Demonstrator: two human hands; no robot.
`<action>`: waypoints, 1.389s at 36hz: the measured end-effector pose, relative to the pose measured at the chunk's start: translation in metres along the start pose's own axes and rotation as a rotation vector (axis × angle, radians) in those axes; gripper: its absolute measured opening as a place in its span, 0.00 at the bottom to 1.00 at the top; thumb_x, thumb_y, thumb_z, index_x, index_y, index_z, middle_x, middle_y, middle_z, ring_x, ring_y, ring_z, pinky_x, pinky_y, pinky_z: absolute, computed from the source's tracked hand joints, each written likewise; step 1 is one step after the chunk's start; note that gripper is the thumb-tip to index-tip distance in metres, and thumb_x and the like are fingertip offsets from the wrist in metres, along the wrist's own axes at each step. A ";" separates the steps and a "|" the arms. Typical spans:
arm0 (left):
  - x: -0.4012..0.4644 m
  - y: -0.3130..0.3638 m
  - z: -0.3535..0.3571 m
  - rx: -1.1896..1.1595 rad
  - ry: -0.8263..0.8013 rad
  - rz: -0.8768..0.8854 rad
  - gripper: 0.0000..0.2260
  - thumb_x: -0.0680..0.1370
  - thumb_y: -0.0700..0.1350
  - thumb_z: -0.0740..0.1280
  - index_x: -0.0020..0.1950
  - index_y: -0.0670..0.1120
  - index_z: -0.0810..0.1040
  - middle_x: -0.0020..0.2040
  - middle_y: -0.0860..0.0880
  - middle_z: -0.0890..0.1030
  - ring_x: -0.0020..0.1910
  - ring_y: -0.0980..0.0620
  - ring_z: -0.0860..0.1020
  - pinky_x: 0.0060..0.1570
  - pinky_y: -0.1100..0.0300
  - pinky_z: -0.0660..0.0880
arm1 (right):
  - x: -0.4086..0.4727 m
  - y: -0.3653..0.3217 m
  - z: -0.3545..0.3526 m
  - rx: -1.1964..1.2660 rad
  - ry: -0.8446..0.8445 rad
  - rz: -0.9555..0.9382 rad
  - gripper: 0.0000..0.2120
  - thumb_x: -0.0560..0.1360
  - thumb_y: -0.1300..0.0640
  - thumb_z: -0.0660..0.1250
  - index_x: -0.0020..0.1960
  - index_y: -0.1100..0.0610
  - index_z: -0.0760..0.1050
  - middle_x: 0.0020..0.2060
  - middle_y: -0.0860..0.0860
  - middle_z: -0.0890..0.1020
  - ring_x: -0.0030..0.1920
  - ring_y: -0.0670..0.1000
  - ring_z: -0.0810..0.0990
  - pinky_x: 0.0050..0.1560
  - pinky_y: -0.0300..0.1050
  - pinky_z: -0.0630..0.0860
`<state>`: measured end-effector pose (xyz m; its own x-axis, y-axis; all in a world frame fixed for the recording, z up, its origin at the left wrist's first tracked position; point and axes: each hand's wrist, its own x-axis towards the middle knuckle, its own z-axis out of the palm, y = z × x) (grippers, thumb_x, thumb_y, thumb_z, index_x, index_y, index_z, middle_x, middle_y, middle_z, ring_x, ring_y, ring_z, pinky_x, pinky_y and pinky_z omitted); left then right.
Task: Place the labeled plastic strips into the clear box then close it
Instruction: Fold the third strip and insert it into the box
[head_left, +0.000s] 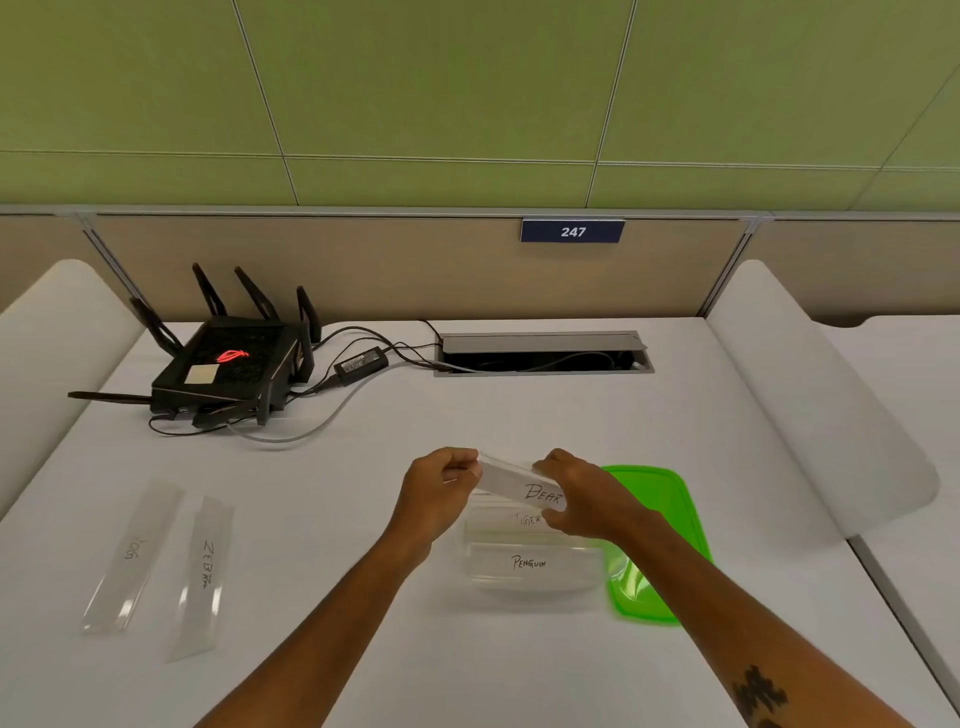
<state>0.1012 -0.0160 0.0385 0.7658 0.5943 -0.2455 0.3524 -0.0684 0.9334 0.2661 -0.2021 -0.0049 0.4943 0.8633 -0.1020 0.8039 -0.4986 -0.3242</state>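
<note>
Both forearms reach forward over the white desk (467, 426) and meet above the clear box (535, 566). The left hand (434, 493) is curled, its fingertips (460, 470) pinching the left end of the BEAR strip (519, 486); the right hand (576, 493) lies palm down, fingers pressed together along the strip's right end, thumb underneath. The strip is clear plastic with BEAR handwritten in black near the right fingers, held nearly level with its left end a little farther away, just above the box's far edge. Below the fingers, inside the open box, lie the TIGER strip (527, 519) and, nearer the person, the PENGUIN strip (530, 564), both lying crosswise. Well left of the left fingers, two strips rest lengthwise on the desk: the outer strip (130, 561), its writing hard to read, and the ZEBRA strip (202, 571). Far beyond the left fingers sits a black router (228, 364) with cables. Just right of the right fingers, the green lid (660, 499) lies flat, partly covered by the right forearm and touching the box's side.
</note>
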 end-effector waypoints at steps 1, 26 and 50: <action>-0.001 -0.002 0.003 0.014 -0.010 -0.010 0.12 0.80 0.45 0.71 0.63 0.48 0.83 0.55 0.55 0.84 0.54 0.60 0.81 0.47 0.71 0.75 | 0.000 0.003 0.002 -0.016 -0.008 -0.002 0.31 0.69 0.50 0.73 0.70 0.55 0.72 0.58 0.49 0.76 0.53 0.53 0.79 0.47 0.48 0.79; 0.002 -0.035 0.053 0.230 -0.091 -0.256 0.26 0.79 0.49 0.70 0.77 0.46 0.70 0.74 0.47 0.74 0.69 0.46 0.77 0.63 0.59 0.73 | 0.015 0.022 0.048 -0.209 -0.176 0.027 0.26 0.73 0.55 0.69 0.69 0.56 0.70 0.64 0.53 0.77 0.64 0.56 0.75 0.53 0.52 0.77; 0.012 -0.043 0.060 0.204 -0.144 -0.298 0.28 0.79 0.48 0.71 0.77 0.45 0.68 0.66 0.44 0.79 0.52 0.47 0.85 0.48 0.57 0.85 | 0.019 0.016 0.048 -0.191 -0.249 0.070 0.29 0.74 0.57 0.70 0.74 0.54 0.68 0.68 0.53 0.75 0.68 0.55 0.73 0.60 0.51 0.75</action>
<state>0.1281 -0.0540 -0.0204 0.6766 0.4945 -0.5456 0.6592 -0.0764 0.7481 0.2725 -0.1895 -0.0574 0.4733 0.8074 -0.3522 0.8301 -0.5427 -0.1285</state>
